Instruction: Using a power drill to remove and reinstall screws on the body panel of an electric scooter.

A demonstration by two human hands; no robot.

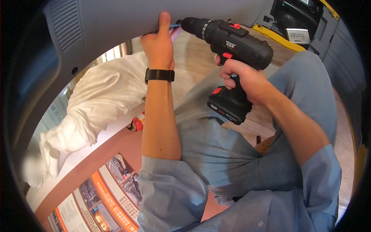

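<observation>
My right hand (244,80) grips a black cordless drill (239,42) with red switches by its handle, a finger near the trigger. The drill's battery hangs below that hand. Its chuck points left and meets the edge of a grey plastic panel (127,17) beside a dark hole; the bit cannot be seen. My left hand (159,48) pinches the panel's lower edge just left of the chuck, thumb on the grey face and fingers mostly hidden behind. A small bluish piece (174,26) shows between that hand and the chuck; its kind is unclear.
An opening with yellow edging (276,36) and dark parts inside lies at the upper right. To the left stands a white draped statue (104,92), with a red object (137,123) near its base. A printed display board (104,193) is at the lower left. My bent knees fill the middle.
</observation>
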